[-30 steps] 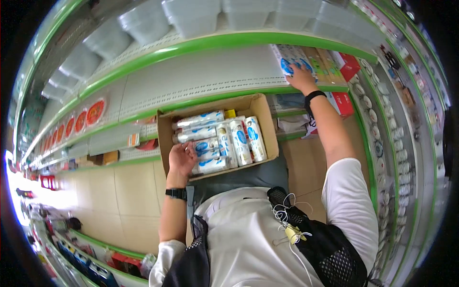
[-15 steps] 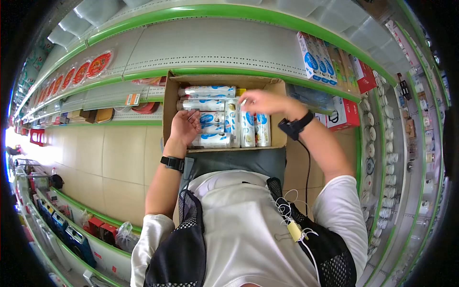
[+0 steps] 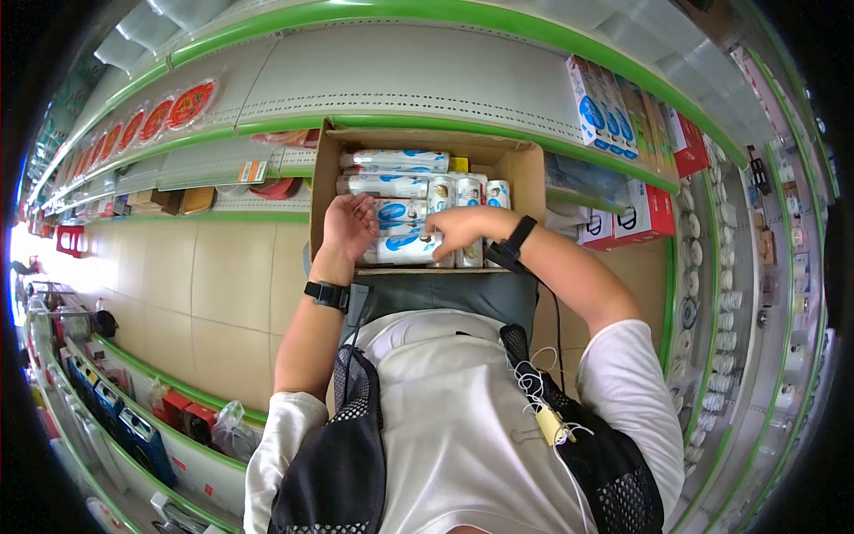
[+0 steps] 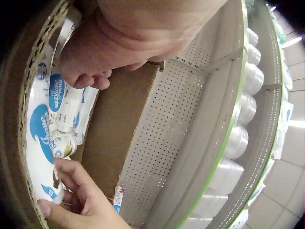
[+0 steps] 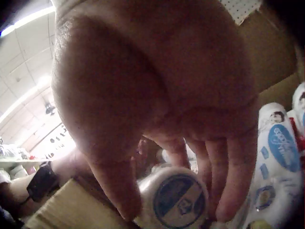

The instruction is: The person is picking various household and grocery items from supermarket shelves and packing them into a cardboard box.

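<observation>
A cardboard box rests against my lap, packed with several white-and-blue plastic-wrapped rolls. My right hand reaches in from the right and grips the end of the nearest roll between thumb and fingers. The right wrist view shows that roll's round blue-and-white end between them. By the box's left side is my left hand, fingers loosely curled over the rolls' left ends. Nothing shows in that hand. Beside the gripped roll, upright in the right wrist view, is another roll.
A green-edged shelf runs behind the box. On its right end stand blue-and-white cartons; below them is a red box. Round red-printed packages stand at the left. Another shelf rack rises close on the right.
My right hand has left the cartons on the shelf, come back over the box and taken hold of the nearest roll's end. My left hand has stayed by the box's left side.
</observation>
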A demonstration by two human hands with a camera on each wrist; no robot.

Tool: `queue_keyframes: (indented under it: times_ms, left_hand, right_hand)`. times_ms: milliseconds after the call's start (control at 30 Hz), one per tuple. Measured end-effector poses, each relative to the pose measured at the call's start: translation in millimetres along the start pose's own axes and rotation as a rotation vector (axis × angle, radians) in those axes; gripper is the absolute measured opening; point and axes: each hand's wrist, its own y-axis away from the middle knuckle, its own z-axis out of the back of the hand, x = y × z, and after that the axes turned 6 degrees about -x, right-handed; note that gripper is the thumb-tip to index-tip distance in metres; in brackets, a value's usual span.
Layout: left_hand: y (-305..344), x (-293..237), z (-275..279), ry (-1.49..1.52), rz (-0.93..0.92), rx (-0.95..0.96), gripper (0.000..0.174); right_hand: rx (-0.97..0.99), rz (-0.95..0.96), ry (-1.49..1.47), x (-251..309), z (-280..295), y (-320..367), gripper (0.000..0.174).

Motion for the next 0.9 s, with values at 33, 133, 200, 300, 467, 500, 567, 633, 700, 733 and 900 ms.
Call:
queue_keyframes:
  times_ms: [33, 133, 200, 300, 467, 500, 567, 633, 700, 733, 900]
  left_hand:
    - [-0.4, 0.0, 0.4, -0.014, -0.018, 0.009, 0.025]
    - [-0.7, -0.3, -2.0, -0.015, -0.007, -0.005, 0.025]
    - [4.3, 0.6, -7.3, -0.017, -0.017, -0.025, 0.025]
    - [-1.2, 1.5, -3.8, -0.017, -0.021, -0.03, 0.025]
    - [-4.4, 1.1, 0.2, -0.018, -0.019, -0.02, 0.024]
    - [-3.3, 1.4, -1.2, -0.029, -0.027, -0.021, 0.024]
    - [-0.7, 1.3, -3.5, -0.04, -0.034, -0.021, 0.025]
    - [1.3, 1.6, -5.2, -0.046, -0.034, -0.045, 0.024]
    - [0.7, 1.4, -4.4, -0.048, -0.034, -0.044, 0.024]
    - [0.6, 1.2, -3.6, -0.051, -0.033, -0.044, 0.024]
    - [1.5, 1.3, -3.4, -0.057, -0.041, -0.043, 0.024]
  right_hand:
    - [-0.112, 0.053, -0.012, -1.3, 2.5, 7.3, 0.068]
    - [-0.216, -0.018, -0.065, 7.9, 24.4, 44.1, 0.064]
    - [-0.271, -0.013, -0.077, -0.7, 25.5, 60.0, 0.063]
    - [-0.408, 0.007, -0.157, -11.0, 28.3, 83.6, 0.058]
    - [-0.529, 0.043, -0.234, -11.2, 45.0, 129.2, 0.054]
    - [-0.541, -0.031, -0.303, -8.1, 49.4, 137.4, 0.054]
    - [-0.601, -0.118, -0.336, -12.0, 51.1, 147.0, 0.049]
    - [-0.668, -0.13, -0.436, -19.8, 49.7, 152.9, 0.051]
    - [-0.779, -0.146, -0.571, -26.9, 49.6, 156.2, 0.054]
    - [-0.779, -0.144, -0.571, -30.0, 49.7, 157.8, 0.054]
    - [-1.045, -0.069, -0.784, -40.6, 52.6, 167.3, 0.053]
